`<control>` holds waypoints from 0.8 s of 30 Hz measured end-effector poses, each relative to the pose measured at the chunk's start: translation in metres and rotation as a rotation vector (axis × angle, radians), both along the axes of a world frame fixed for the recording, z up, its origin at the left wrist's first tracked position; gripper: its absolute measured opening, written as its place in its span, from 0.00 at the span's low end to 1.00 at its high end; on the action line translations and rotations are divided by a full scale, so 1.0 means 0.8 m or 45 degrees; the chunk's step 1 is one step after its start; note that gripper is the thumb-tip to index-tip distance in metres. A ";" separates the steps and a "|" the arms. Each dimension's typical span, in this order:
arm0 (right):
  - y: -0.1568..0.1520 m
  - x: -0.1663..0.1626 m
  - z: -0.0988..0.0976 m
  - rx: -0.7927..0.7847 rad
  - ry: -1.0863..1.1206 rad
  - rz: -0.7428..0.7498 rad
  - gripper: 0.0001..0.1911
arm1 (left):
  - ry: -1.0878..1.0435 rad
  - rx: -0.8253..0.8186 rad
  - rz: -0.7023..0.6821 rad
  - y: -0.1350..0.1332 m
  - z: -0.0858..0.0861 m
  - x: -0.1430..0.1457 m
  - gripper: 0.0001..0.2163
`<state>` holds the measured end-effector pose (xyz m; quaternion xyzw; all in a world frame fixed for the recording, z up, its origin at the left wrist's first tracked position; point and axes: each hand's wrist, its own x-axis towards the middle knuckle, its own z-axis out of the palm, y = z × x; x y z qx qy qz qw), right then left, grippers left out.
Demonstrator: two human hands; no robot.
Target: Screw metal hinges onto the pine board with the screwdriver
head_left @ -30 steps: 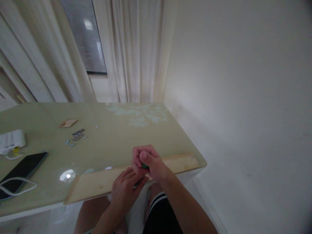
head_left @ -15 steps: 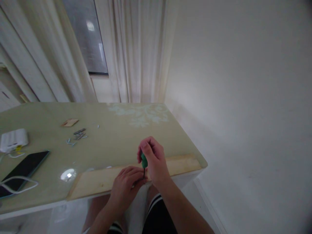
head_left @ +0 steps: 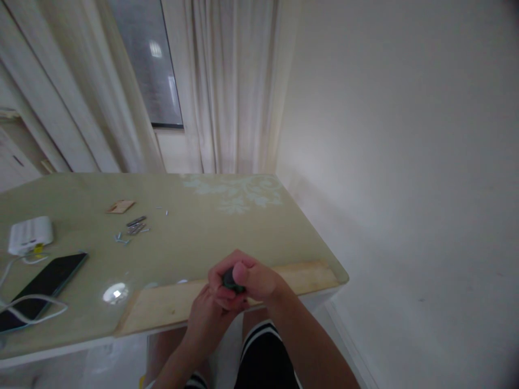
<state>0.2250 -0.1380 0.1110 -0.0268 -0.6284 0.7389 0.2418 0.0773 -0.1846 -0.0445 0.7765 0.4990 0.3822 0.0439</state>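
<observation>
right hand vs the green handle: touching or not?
Touching. The head view shows the right hand wrapped around the green handle, with only part of it showing inside the curled grip.

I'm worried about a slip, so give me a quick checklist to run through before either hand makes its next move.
1. Dark green handle gripped: ok, the right hand is wrapped around it.
2. Left hand on the plank: ok, at its near edge.
3. Tool's tip seated: cannot tell, the hands hide it.
4. Left fingers clear of the tip: cannot tell, the right hand overlaps them.
5. Plank set back from the front edge of the table: not ok, it lies along that edge.
6. Loose metal pieces away from the plank: ok, they lie farther back on the table.
</observation>
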 end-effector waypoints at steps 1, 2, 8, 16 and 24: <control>-0.002 0.003 -0.001 0.012 0.016 -0.063 0.35 | 0.003 -0.045 -0.018 0.000 0.001 0.000 0.04; -0.005 0.006 -0.001 0.035 0.025 -0.150 0.34 | 0.004 -0.077 -0.041 0.000 0.004 -0.001 0.04; -0.040 0.001 -0.010 0.165 -0.131 -1.210 0.20 | 0.030 -0.155 -0.221 -0.004 0.036 0.000 0.07; -0.043 -0.007 -0.019 0.110 0.019 -1.147 0.26 | 0.017 -0.267 -0.086 -0.002 0.027 0.000 0.08; -0.012 0.005 -0.008 0.051 -0.091 -0.501 0.26 | -0.001 -0.335 0.013 -0.002 0.023 0.001 0.03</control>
